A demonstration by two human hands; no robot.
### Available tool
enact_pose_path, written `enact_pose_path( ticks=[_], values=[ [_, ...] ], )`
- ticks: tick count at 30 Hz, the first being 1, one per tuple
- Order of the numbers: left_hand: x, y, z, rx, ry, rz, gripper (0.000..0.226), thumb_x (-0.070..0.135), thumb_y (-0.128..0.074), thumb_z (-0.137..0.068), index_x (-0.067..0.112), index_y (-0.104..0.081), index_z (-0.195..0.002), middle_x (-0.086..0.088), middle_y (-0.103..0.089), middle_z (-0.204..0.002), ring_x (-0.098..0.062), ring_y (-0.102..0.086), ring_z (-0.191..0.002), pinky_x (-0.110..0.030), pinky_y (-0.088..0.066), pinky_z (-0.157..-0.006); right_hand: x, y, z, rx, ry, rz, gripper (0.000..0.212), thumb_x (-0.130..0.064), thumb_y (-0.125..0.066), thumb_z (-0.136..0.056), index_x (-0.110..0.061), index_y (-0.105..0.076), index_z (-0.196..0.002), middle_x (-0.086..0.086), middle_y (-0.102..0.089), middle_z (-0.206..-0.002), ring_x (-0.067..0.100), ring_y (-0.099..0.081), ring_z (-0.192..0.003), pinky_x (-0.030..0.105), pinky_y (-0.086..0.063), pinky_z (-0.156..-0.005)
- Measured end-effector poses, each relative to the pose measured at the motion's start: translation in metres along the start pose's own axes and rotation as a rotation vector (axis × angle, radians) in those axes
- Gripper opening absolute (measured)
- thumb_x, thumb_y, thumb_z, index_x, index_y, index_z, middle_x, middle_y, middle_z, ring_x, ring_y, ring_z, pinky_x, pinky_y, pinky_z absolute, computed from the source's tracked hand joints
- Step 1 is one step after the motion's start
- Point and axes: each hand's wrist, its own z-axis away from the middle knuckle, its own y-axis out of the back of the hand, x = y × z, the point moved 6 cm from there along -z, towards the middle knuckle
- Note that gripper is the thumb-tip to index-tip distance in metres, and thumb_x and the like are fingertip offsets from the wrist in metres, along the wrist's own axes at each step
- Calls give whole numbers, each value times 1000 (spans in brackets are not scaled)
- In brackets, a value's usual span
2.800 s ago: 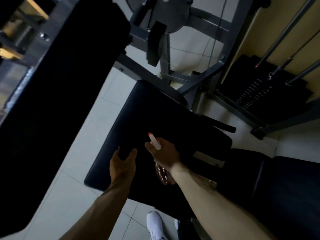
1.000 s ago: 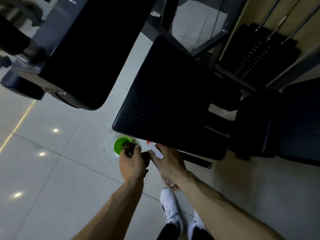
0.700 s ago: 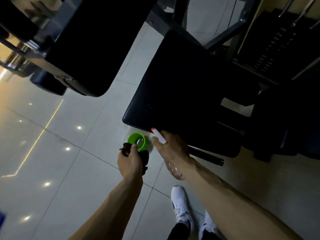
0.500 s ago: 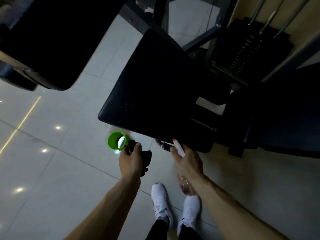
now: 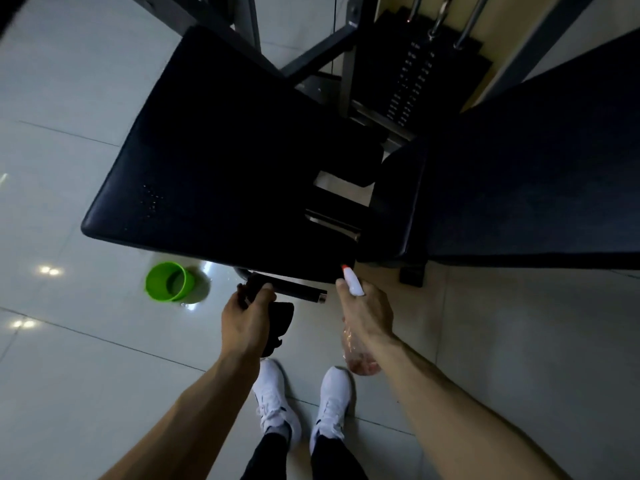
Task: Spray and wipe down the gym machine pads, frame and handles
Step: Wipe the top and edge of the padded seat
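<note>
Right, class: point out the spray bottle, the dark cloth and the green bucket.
spray bottle [image 5: 354, 349], head view, clear lower body.
dark cloth [image 5: 282, 319], head view, hanging fold.
green bucket [image 5: 157, 288], head view, inner wall.

**Dim room, glossy tiled floor**

The floor [image 5: 69, 393] is laid with large pale tiles, glossy, with thin dark grout lines running across at a slant. Small bright spots of reflected light [image 5: 50, 270] show in pairs on the tiles at the left. A green bucket [image 5: 166, 282] stands on the floor, with a wet sheen beside it. At the top a yellowish wall [image 5: 502, 36] shows. The light is low overall.
</note>
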Motion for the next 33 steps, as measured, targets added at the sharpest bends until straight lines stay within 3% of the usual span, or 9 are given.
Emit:
enact_pose_path(
  ticks=[5,8,13,17,19,23,27,31,33],
  values=[
    [61,18,37,-48,-3,-1,31,38,-66,-98,8,-67,-107,-15,-71,-80,-27,-66,-58,-35,-55,-52,-70,27,44,-56,90,-130,61,-75,-50,-81,-38,-62,-129,-17,-68,-97,4,-64,-90,36,-57,-88],
    [123,35,70,-104,-53,5,29,37,-65,-99,8,-68,-104,-19,-75,-86,-26,-68,-59,-34,-55,-50,-131,65,93,-3,208,-127,34,-60,-55,-82,-33,-48,-102,-5,-58,-86,16,-59,-78,40,-50,-73],
    [218,87,124,-98,-72,116,28,28,-73,-90,3,-69,-102,-15,-73,-83,-26,-66,-60,-27,-49,-49,-242,121,162,15,446,-169,36,-47,-54,-74,-19,-36,-85,10,-43,-89,29,-48,-78,50,-46,-72],
    [277,136,156,-150,-68,178,23,21,-63,-82,5,-68,-97,-16,-70,-80,-24,-64,-56,-23,-46,-46,-334,145,193,12,544,-265,32,-37,-58,-72,-14,-37,-81,0,-39,-76,15,-40,-60,33,-38,-57],
    [305,162,169,-143,-145,205,13,8,-59,-87,2,-68,-94,-19,-72,-79,-26,-66,-54,-26,-52,-49,-377,145,201,-12,593,-273,28,-34,-63,-75,-18,-41,-81,0,-40,-72,13,-38,-54,30,-34,-51],
    [352,209,165,-66,-314,205,17,3,-63,-91,-5,-66,-106,-16,-71,-79,-24,-70,-62,-28,-56,-55,-464,135,201,13,695,-268,25,-28,-83,-84,-22,-58,-86,-8,-62,-71,6,-58,-58,26,-46,-54],
    [394,241,142,-71,-415,166,22,11,-71,-86,11,-57,-103,-17,-69,-90,-32,-73,-84,-54,-61,-83,-564,120,189,96,761,-273,25,-25,-85,-85,-27,-62,-77,-12,-66,-75,-3,-62,-63,22,-49,-56],
    [438,258,109,-92,-562,66,19,0,-61,-94,12,-65,-109,-8,-72,-91,-16,-71,-77,-26,-56,-67,-665,105,175,173,846,-215,24,-40,-81,-86,-24,-73,-101,-8,-72,-95,9,-67,-87,24,-54,-72],
    [450,261,92,-161,-548,47,22,2,-61,-96,19,-67,-109,-6,-75,-94,-14,-74,-77,-26,-59,-69,-707,91,169,140,871,-175,25,-40,-77,-91,-22,-73,-108,-8,-70,-97,10,-68,-87,31,-58,-74]
  ],
)
